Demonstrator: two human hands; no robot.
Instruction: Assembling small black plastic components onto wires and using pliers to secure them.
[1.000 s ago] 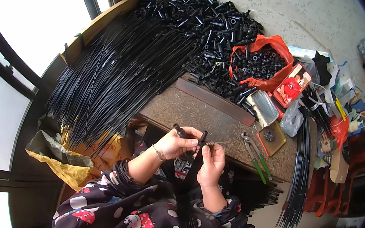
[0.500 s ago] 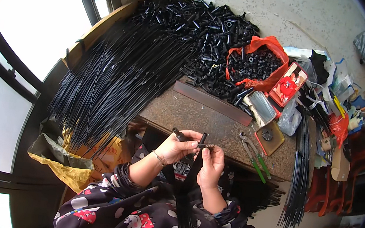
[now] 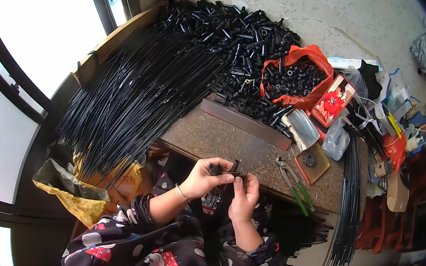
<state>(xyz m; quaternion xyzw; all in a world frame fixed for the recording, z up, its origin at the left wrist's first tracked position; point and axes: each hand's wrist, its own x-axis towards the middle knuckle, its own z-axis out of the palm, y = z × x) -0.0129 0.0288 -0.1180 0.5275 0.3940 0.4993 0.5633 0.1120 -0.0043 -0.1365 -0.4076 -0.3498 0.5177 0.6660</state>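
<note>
Close together at the table's front edge, my left hand and my right hand are both closed. Curled left fingers grip a short black plastic tube, its round end facing up. The left thumb and fingertip also meet the right fingertips at some fine thin wires, which the right thumb and finger pinch. A second black tube end pokes up between the hands. Below it, a bundle of black rods hangs down over my lap; its upper part is partly hidden by the hands.
Long thin black rods cover the table's left. Behind lie heaped black plastic tubes and a red bag of small black parts. A flat bar, green-handled pliers, a shallow tray and a phone are nearby.
The black tube in my left hand has turned so its round end shows more. Both hands have shifted slightly and stay together at the wires.
</note>
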